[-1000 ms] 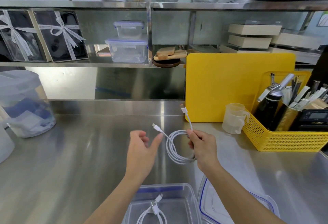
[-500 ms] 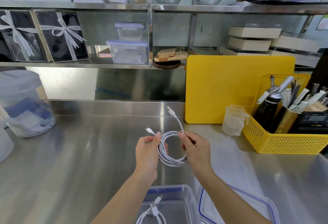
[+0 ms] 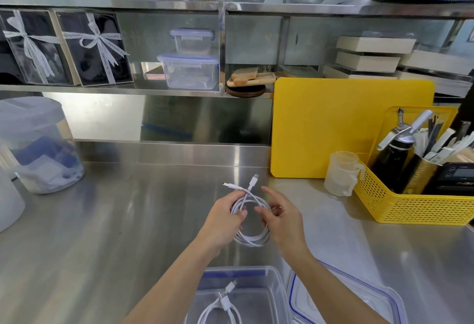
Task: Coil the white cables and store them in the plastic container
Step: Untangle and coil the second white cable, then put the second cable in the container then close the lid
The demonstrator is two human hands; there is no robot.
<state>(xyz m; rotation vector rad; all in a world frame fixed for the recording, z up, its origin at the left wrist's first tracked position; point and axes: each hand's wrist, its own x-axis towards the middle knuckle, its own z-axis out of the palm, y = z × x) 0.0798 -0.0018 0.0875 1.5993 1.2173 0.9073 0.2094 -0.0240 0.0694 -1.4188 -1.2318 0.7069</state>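
Observation:
A coiled white cable [image 3: 252, 236] hangs in a loop above the steel counter, its two plug ends sticking up and crossing at the top. My left hand [image 3: 222, 223] pinches the coil's upper left side. My right hand [image 3: 283, 217] is at the coil's right side with its fingers spread; the cable passes by its fingertips, and a grip cannot be made out. Below, at the near edge, the clear plastic container [image 3: 275, 287] stands without its lid and holds another coiled white cable [image 3: 222, 307].
The container's blue-rimmed lid [image 3: 359, 300] lies to the right of it. A yellow basket [image 3: 415, 205] of tools, a small measuring cup [image 3: 342, 173] and a yellow cutting board [image 3: 341, 123] stand at the right. A lidded tub [image 3: 36, 144] sits at the left.
My left hand went from open beside the coil to gripping its left side. My right hand's fingers loosened and spread. The plug ends came together and crossed at the top.

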